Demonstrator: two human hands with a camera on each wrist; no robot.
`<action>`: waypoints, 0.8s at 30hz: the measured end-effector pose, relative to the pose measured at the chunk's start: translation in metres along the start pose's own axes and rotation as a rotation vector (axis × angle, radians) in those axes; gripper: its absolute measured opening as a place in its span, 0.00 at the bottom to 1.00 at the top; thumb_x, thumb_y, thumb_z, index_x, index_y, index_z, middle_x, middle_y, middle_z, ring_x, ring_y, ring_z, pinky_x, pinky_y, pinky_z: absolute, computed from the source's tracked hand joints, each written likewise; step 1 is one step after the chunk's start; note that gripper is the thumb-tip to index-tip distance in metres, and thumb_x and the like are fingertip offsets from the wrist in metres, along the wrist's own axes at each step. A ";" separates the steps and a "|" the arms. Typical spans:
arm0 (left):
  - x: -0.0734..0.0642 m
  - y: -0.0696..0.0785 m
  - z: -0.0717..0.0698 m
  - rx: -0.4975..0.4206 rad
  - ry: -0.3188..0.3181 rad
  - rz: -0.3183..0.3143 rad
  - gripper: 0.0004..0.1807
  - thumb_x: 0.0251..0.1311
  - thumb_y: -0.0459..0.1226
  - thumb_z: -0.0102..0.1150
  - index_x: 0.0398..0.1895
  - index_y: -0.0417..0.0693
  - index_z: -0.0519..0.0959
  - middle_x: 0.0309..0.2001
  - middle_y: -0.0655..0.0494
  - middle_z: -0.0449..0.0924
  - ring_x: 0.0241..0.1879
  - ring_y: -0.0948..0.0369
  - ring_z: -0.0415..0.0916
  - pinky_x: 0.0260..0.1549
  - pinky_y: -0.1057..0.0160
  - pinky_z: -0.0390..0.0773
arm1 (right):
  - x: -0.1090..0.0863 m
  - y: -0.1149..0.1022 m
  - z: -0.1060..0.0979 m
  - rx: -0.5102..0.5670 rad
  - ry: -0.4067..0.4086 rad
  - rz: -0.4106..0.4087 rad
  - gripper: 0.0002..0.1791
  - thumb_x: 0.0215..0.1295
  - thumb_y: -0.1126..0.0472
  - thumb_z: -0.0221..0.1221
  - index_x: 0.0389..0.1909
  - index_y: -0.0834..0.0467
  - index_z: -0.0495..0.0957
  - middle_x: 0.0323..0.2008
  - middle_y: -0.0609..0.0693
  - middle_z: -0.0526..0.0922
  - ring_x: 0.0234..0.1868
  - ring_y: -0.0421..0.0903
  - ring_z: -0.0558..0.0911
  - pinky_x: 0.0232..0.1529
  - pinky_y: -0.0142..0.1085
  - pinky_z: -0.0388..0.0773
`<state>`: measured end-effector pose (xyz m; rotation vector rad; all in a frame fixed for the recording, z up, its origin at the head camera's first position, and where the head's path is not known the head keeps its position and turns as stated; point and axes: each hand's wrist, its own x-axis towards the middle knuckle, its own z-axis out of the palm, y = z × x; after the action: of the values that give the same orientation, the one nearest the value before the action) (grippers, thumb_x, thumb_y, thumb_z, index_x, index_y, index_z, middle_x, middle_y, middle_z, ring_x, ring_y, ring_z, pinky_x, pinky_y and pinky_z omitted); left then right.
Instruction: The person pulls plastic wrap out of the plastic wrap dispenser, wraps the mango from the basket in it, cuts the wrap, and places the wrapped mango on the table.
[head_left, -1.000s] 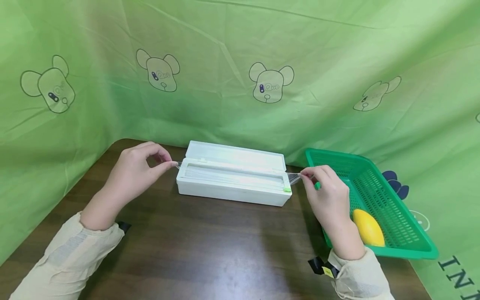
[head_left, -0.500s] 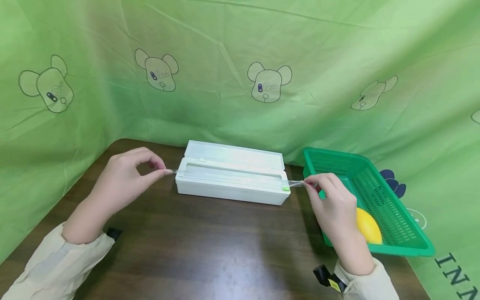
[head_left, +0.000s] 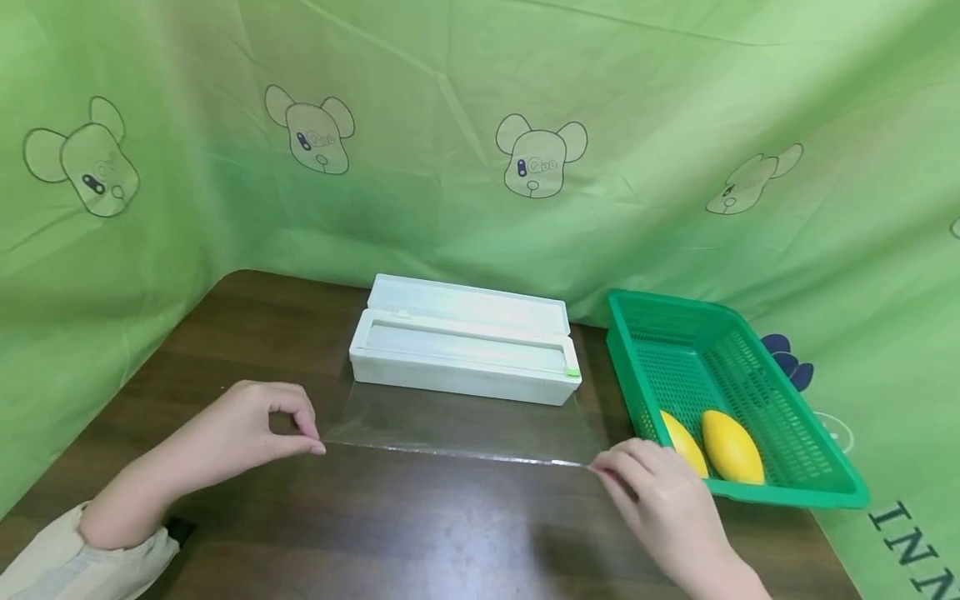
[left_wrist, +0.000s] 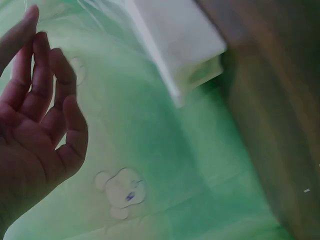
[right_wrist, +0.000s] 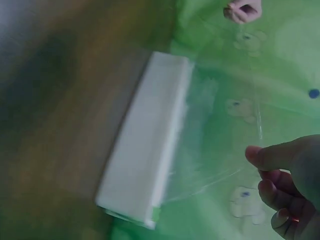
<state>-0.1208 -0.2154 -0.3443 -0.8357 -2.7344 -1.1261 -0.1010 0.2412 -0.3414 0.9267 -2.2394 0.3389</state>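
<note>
Between the two hands stretches a sheet of clear plastic wrap (head_left: 465, 425), its front edge a bright taut line. It runs back to a white plastic wrap dispenser box (head_left: 461, 383), whose lid (head_left: 468, 302) stands raised at the rear. My left hand (head_left: 255, 425) pinches the sheet's left corner between thumb and forefinger. At the right corner my right hand (head_left: 660, 500) pinches the film the same way. From the right wrist view, the film spans from the dispenser to the right hand (right_wrist: 285, 185). A small green piece (head_left: 572, 372) sits at the dispenser's right end.
A green perforated basket (head_left: 645, 375) stands at the right, beside my right hand. Inside it lie two yellow mangoes or mango-shaped fruits (head_left: 732, 447). A green curtain (head_left: 450, 217) with printed bear heads hangs behind the brown wooden table (head_left: 420, 533).
Both hands have moved toward the front of the table, drawing the plastic wrap out of the dispenser. A second yellow fruit has come into sight. The dispenser stays in place.
</note>
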 end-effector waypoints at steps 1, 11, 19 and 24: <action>0.000 -0.003 0.003 -0.015 -0.038 -0.013 0.12 0.53 0.40 0.78 0.25 0.68 0.82 0.29 0.78 0.79 0.31 0.71 0.76 0.34 0.66 0.76 | -0.004 0.000 0.003 0.005 -0.009 -0.017 0.28 0.83 0.45 0.44 0.29 0.55 0.84 0.30 0.42 0.83 0.30 0.44 0.81 0.33 0.34 0.73; 0.008 -0.039 0.040 -0.085 -0.298 -0.118 0.13 0.47 0.34 0.80 0.18 0.58 0.82 0.22 0.73 0.78 0.22 0.72 0.69 0.23 0.68 0.73 | -0.034 0.008 0.041 0.106 -0.234 -0.140 0.05 0.64 0.59 0.67 0.28 0.50 0.84 0.28 0.37 0.80 0.29 0.38 0.77 0.33 0.30 0.66; 0.012 -0.048 0.052 -0.037 -0.344 -0.147 0.12 0.45 0.36 0.81 0.18 0.57 0.84 0.18 0.72 0.75 0.18 0.73 0.68 0.21 0.68 0.72 | -0.044 0.020 0.064 0.217 -0.433 -0.121 0.12 0.50 0.67 0.76 0.28 0.50 0.83 0.28 0.37 0.81 0.31 0.34 0.80 0.31 0.30 0.68; 0.013 -0.045 0.057 0.030 -0.358 -0.189 0.15 0.55 0.43 0.75 0.15 0.59 0.80 0.16 0.75 0.69 0.19 0.73 0.62 0.20 0.69 0.66 | -0.043 0.027 0.073 0.382 -0.573 0.023 0.13 0.56 0.70 0.72 0.29 0.50 0.80 0.27 0.35 0.79 0.29 0.29 0.75 0.31 0.29 0.75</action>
<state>-0.1468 -0.1979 -0.4111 -0.8648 -3.1727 -1.0503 -0.1338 0.2487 -0.4235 1.3282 -2.7631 0.5848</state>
